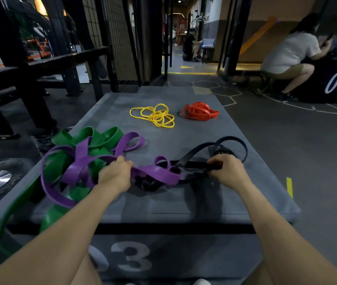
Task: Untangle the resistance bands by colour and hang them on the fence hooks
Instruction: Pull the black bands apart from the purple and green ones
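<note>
Glossy rubbery purple band [159, 174] — matt grey box [163, 206].

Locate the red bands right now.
Head view: the red bands lie in their own pile at the far right of the grey box top, just right of the yellow bands, untouched.

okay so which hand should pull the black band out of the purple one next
Probably the right hand: it already grips the black band, whose loose loops lie on its side. The left hand holds the purple band and can anchor it.
</note>
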Available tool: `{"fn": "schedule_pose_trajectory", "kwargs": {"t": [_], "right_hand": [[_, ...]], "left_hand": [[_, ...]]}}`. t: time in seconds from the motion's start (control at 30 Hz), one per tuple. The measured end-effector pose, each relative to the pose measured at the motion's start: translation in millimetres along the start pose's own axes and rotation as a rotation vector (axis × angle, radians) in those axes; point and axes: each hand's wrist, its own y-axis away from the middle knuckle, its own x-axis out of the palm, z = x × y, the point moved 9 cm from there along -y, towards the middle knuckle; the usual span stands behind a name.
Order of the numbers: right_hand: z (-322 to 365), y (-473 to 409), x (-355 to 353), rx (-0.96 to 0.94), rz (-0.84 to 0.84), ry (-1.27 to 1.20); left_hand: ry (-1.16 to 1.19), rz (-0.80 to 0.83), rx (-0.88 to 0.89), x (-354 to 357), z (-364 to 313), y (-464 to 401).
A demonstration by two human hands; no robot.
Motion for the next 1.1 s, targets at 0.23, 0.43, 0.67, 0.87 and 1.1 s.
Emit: {"fn": "schedule_pose_trajectory", "kwargs": {"t": [0.23,0.43,0.67,0.87,1.1], "right_hand": [[4,8,-6,-0.093,0.039,-0.072],[-30,13,-51,0.065,-0.329,-0.333],[-88,1,-29,0.283,-0.150,-0.386],[-100,-15,-10,0.364,-0.110,-0.601],[-73,-10,10,0.330,0.117,-0.677]], "left_hand": [[0.549,-0.170,0.142,-54,-67,-11],[0.418,0.004,0.331,-26,-167,-16],[0.301,0.114,0.316,-5,-211,-47],[0.437,0.236,0.303,11,-216,-59],[1.174,0.206,0.186,-33,-182,-66]]}}
